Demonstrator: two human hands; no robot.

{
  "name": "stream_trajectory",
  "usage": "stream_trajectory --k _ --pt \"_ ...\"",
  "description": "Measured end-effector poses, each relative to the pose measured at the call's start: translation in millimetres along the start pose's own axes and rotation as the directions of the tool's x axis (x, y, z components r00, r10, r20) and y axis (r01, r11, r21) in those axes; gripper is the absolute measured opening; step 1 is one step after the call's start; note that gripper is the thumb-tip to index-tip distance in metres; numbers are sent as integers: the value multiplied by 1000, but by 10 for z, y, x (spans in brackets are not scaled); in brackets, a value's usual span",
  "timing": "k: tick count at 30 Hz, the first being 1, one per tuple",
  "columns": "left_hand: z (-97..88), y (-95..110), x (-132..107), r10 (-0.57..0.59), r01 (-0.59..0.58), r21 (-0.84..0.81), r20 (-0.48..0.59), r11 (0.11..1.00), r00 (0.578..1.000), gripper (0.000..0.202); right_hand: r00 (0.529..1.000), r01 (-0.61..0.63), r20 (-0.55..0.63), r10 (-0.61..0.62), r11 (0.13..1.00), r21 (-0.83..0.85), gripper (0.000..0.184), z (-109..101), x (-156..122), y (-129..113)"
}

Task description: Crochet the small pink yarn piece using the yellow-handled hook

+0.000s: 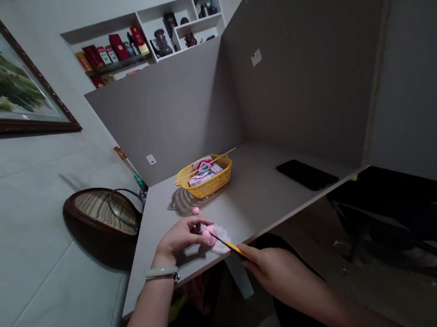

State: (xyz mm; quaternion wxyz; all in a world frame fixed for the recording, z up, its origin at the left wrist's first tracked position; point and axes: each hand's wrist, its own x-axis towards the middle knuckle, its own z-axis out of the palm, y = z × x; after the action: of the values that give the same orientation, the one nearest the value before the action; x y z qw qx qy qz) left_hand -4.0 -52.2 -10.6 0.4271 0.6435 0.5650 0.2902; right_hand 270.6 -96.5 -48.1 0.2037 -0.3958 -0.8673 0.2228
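Observation:
My left hand [186,236], with a pale bangle on its wrist, curls its fingers around the far left side of a pink ball-shaped lump [210,235], which looks like soft clay. The lump rests on a crumpled whitish sheet [223,244] at the desk's front edge. Gripped in my right hand [270,266] is a thin, dark-bladed knife-like tool [231,246] with a yellow and black handle. Its tip meets the lump; whether it goes in, I cannot tell. A smaller pink ball [196,210] lies just beyond my left hand.
A yellow plastic basket [208,188] stands farther back, holding pink and white packets, a thin stick [206,165] across its rim. To the right lies a black phone-like slab [306,174]. Grey partitions [177,114] enclose the back and right of the desk [249,197].

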Motion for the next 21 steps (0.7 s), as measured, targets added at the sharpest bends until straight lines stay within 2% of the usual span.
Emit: stream_trajectory --k 4,11,17,21 --pt "7 -1 -6 -19 19 -28 0 999 1000 56 1000 12 -21 -13 999 -39 37 28 172 -92" --pt "-4 9 -9 27 -26 25 -16 999 1000 52 1000 19 -7 -18 999 47 40 7 -70 44" --pt "-5 -24 -2 -14 15 -26 22 1000 1000 57 999 14 -51 -14 1000 6 38 85 224 -103" --pt "-12 -12 -9 9 -9 5 -11 1000 1000 56 999 28 -28 -28 999 34 37 53 127 -19"
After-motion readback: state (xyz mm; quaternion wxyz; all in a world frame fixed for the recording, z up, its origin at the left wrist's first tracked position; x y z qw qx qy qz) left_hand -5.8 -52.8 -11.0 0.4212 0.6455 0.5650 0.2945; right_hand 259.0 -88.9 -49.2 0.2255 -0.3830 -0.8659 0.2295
